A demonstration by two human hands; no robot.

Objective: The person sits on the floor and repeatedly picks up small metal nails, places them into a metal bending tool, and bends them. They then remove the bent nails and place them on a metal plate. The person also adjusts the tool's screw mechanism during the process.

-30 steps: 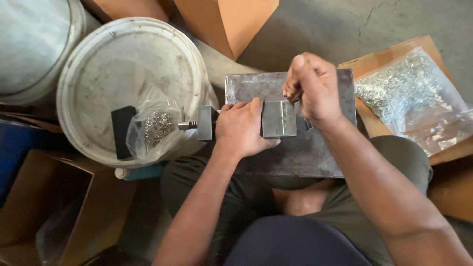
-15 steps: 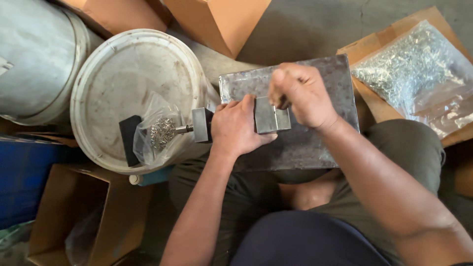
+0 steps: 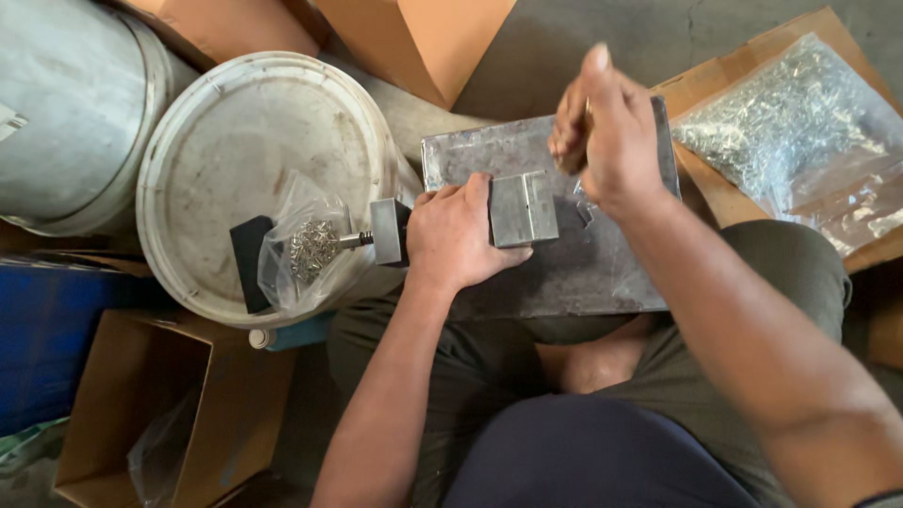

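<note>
Seen from above, the left hand (image 3: pixel 461 235) presses a small metal block (image 3: pixel 523 209) onto a grey steel plate (image 3: pixel 583 268) across the lap, while the right hand (image 3: pixel 607 127) is raised above it in a fist, beside a white bucket lid (image 3: pixel 235 141) carrying a clear bag of small metal parts (image 3: pixel 306 246).
</note>
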